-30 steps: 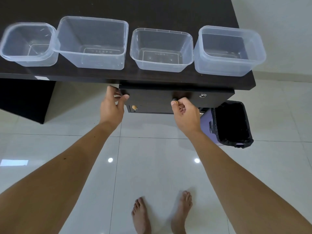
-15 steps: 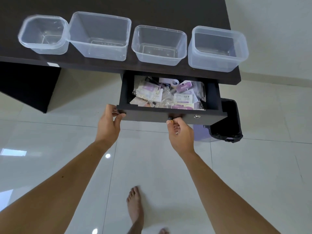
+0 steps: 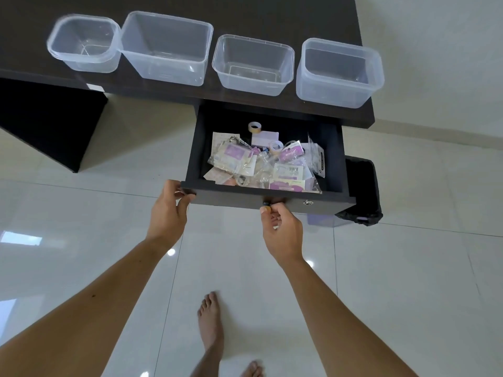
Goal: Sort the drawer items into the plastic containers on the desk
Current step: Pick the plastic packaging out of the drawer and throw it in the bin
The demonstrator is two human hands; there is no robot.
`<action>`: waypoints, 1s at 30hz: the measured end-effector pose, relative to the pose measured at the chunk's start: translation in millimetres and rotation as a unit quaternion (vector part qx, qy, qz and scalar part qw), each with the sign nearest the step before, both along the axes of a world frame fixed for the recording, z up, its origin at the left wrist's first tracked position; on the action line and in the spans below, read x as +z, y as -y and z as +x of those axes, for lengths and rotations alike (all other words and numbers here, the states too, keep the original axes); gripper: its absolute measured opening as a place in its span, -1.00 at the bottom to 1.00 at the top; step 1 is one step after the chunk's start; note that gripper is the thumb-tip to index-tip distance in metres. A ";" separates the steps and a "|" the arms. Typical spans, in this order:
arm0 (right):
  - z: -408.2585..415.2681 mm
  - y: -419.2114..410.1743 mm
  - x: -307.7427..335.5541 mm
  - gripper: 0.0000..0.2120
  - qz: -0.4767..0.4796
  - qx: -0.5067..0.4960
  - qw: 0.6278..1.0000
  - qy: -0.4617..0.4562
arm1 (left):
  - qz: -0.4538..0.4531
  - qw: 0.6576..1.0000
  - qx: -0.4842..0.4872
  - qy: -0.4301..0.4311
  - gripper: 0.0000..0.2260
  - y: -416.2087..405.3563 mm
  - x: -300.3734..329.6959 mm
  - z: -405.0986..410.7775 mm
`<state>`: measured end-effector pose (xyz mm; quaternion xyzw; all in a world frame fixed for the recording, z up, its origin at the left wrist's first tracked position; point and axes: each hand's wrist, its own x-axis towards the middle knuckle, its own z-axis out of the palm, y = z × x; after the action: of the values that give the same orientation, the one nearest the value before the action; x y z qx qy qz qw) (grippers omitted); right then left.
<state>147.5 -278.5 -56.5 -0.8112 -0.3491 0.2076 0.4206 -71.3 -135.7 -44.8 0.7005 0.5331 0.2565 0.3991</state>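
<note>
The dark drawer (image 3: 196, 148) stands pulled far out from under the desk (image 3: 272, 17). Inside lies a heap of clear plastic packets with purple and white labels (image 3: 261, 164), plus a tape roll (image 3: 254, 127) near the back. My left hand (image 3: 168, 213) grips the drawer front's left corner. My right hand (image 3: 280, 227) pinches the small dark knob (image 3: 266, 204) on the drawer front. Several empty clear plastic containers sit in a row on the desk: a small one (image 3: 84, 44), a large one (image 3: 166, 47), a shallow one (image 3: 253, 63) and a tall one (image 3: 339, 72).
A black-lined bin (image 3: 359, 197) stands on the floor right of the drawer. A keyhole (image 3: 307, 203) is on the drawer front. The floor is glossy white tile, and my bare feet (image 3: 211, 325) are below the drawer. The desk's dark side panel (image 3: 40, 126) is at left.
The drawer went from closed to far open, pulled toward me by both hands. More of its contents and the tape roll have come into sight. I have stepped back.
</note>
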 end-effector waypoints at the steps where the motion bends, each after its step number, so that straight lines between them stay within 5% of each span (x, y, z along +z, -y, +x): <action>1: -1.3 3.2 0.2 -0.81 0.000 -0.002 1.000 0.001 | 0.000 1.000 -0.001 -0.004 -0.88 3.0 0.0 -1.7; 20: -17.0 30.0 2.1 -0.81 -0.040 0.007 0.998 -0.043 | -0.071 0.995 0.059 0.038 -0.85 35.6 7.3 -17.0; 30: -11.9 40.7 22.1 -0.80 -0.035 -0.055 0.995 -0.070 | 0.005 0.999 -0.018 -0.028 -0.43 37.1 23.6 -25.7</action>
<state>135.7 -319.3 -34.4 -0.8269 -0.2658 0.2527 0.4264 -97.0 -172.8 -21.1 0.7192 0.5300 0.2316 0.3851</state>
